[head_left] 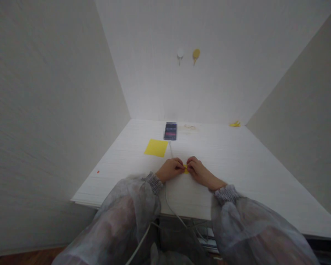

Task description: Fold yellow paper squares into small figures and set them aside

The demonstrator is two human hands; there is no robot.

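Observation:
A small piece of yellow paper (185,169) lies low over the white table between my two hands. My left hand (172,168) pinches its left side with the fingers closed. From the right, my right hand (197,170) has its fingers closed on the other side. Most of the piece is covered by the fingertips, so its exact shape cannot be made out. Just beyond my left hand, a flat yellow sheet of paper (156,148) rests on the table.
A phone-like device (170,131) with a blurred screen lies near the back wall. Its white cable (169,202) runs under my left wrist and over the front edge. A yellow folded-looking item (235,124) is at the back right. Two hooks (196,54) hang on the wall.

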